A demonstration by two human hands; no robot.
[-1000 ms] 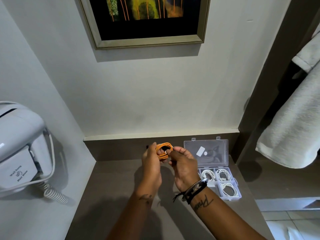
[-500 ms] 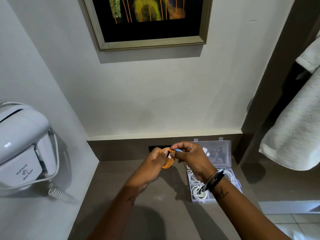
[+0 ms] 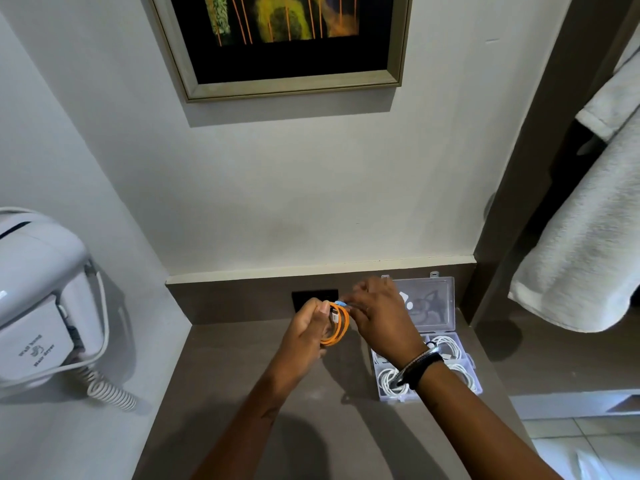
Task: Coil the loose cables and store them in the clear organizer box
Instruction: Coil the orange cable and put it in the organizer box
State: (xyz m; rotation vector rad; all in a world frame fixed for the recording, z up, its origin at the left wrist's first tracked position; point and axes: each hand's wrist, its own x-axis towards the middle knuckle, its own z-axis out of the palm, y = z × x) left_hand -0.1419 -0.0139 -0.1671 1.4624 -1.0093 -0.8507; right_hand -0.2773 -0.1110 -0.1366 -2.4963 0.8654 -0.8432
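Observation:
A coiled orange cable (image 3: 337,327) hangs between both hands above the brown counter. My left hand (image 3: 304,336) grips the coil's left side, with a white plug showing by the thumb. My right hand (image 3: 381,317) pinches the top of the coil, where a small blue piece shows. The clear organizer box (image 3: 465,355) sits on the counter to the right with its lid (image 3: 436,303) standing open against the wall. White coiled cables (image 3: 448,346) fill its compartments. My right wrist hides part of the box.
A white wall-mounted hair dryer (image 3: 38,303) with a spiral cord (image 3: 110,393) is on the left wall. A framed picture (image 3: 284,43) hangs above. A white towel (image 3: 585,230) hangs at the right. A dark wall socket (image 3: 311,297) sits behind the hands.
Both hands have shifted right toward the box with the orange coil. The coil has turned from lying flat on top of my fingers to hanging down edge-on.

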